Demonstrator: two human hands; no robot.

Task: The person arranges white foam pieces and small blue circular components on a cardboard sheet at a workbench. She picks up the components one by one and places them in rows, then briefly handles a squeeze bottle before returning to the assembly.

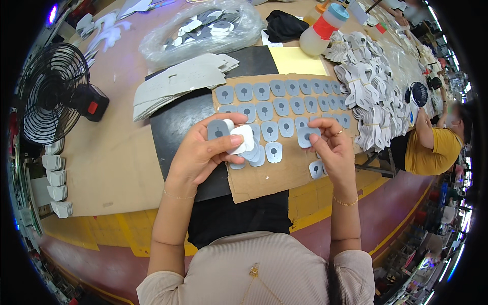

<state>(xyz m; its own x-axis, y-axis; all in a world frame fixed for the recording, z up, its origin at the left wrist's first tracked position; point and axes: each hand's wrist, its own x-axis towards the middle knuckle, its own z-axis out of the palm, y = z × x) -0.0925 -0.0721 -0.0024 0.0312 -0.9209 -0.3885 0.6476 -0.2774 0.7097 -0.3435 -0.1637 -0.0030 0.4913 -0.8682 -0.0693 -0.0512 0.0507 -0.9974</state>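
Note:
My left hand [195, 152] is closed around a loose, fanned bunch of small patches, grey ones [217, 129] and white ones [243, 138]. Between the thumb and fingers of my right hand [335, 150] is a single grey patch [308, 137], held over the cardboard sheet [292, 179]. On that sheet lie rows of rounded grey patches [271, 131], each with a dark tree-like mark. Both hands hide part of the lower rows. One patch [315, 169] lies beside my right wrist.
A black fan [48, 94] stands at the left, above short stacks of white pieces [57, 178]. Beyond the sheet are grey cut panels [175, 81], a plastic bag of patches [152, 48] and a bottle [320, 35]. Bundled white pieces [361, 76] and a person in yellow [437, 147] are right.

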